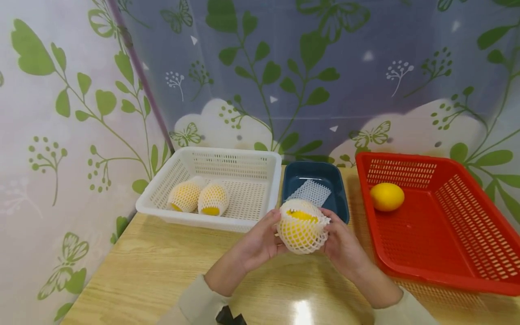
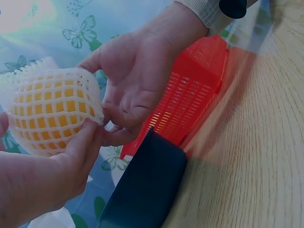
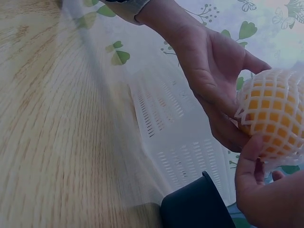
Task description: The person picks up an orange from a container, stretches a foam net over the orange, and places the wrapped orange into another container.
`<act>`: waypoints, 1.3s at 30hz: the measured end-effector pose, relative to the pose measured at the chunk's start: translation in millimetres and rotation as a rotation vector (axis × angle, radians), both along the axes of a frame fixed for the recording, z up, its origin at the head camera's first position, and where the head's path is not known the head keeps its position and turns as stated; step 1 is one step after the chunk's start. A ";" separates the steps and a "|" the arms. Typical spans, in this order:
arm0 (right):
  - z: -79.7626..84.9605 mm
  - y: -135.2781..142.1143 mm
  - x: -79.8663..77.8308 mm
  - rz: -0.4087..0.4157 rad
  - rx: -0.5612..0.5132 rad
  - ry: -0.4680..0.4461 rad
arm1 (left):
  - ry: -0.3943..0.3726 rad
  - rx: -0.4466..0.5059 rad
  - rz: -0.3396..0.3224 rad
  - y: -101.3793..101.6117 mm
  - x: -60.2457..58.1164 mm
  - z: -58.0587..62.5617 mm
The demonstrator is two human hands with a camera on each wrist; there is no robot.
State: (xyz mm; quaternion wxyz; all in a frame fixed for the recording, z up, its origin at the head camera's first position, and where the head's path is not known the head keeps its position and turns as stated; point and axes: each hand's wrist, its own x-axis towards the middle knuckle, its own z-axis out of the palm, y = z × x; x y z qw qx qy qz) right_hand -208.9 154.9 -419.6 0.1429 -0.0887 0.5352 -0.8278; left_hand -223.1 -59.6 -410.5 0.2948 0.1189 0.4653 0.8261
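Between both hands, above the front of the table, is a yellow fruit [image 1: 298,232] in a white foam net sleeve [image 1: 304,247]. My left hand [image 1: 261,240] grips its left side, thumb near the top edge. On the opposite side my right hand [image 1: 343,243] holds the sleeve by its edge. A slit at the top of the net leaves a strip of bare yellow skin showing. Both wrist views show the net [image 2: 54,111] stretched around the fruit, with fingertips at its rim.
At the left, a white basket [image 1: 239,223] holds two netted yellow fruits [image 1: 213,198]. A dark blue tray [image 1: 343,198] behind the hands contains flat foam netting [image 1: 310,193]. In the red basket [image 1: 426,239] at the right lies a bare yellow fruit [image 1: 387,197]. A patterned cloth hangs behind.
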 end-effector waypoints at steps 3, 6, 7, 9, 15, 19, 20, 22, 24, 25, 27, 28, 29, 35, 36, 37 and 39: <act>-2.2 1.9 1.4 0.031 0.011 0.014 | 0.022 -0.012 0.001 0.7 1.5 -2.0; -4.4 3.1 4.1 0.052 0.025 0.015 | 0.018 -0.023 0.007 1.4 3.3 -4.8; -4.9 3.0 4.9 0.052 0.030 0.014 | 0.015 -0.027 0.010 1.5 3.6 -5.7; -5.4 2.6 5.4 0.053 0.035 0.013 | 0.002 -0.027 0.022 2.0 3.8 -7.1; -4.4 1.2 1.3 0.075 -0.006 0.031 | -0.015 -0.013 0.070 3.5 0.2 -5.4; -4.4 1.4 -0.7 0.103 -0.043 0.052 | -0.008 -0.023 0.085 3.6 -1.5 -5.1; -4.5 1.3 -0.8 0.104 -0.048 0.051 | -0.005 -0.031 0.084 3.8 -1.6 -5.3; -5.6 1.4 -0.9 0.115 -0.061 0.060 | -0.005 -0.044 0.079 4.2 -1.5 -5.9; -6.6 1.5 -0.6 0.119 -0.073 0.065 | -0.012 -0.049 0.063 4.9 -1.6 -6.7; -6.7 1.4 -0.3 0.118 -0.074 0.063 | -0.024 -0.042 0.055 5.0 -1.7 -7.0; -7.1 0.9 0.1 0.109 -0.069 0.066 | -0.055 -0.019 0.043 5.2 -2.0 -6.9; -7.0 0.5 0.4 0.099 -0.062 0.063 | -0.066 -0.007 0.040 5.0 -2.1 -6.5; -6.6 0.1 0.7 0.091 -0.056 0.061 | -0.080 0.004 0.039 4.9 -2.2 -5.9; -5.1 -2.9 1.8 0.040 -0.017 0.031 | -0.091 -0.004 0.022 3.1 -1.7 -2.2; -4.9 -3.2 1.8 0.032 -0.016 0.022 | -0.089 -0.015 0.018 2.6 -1.4 -1.7; -4.8 -3.4 1.8 0.022 -0.018 0.010 | -0.083 -0.029 0.013 2.1 -1.1 -1.5; -4.6 -3.5 1.6 0.003 -0.021 -0.012 | -0.075 -0.052 0.009 1.0 -0.9 -1.0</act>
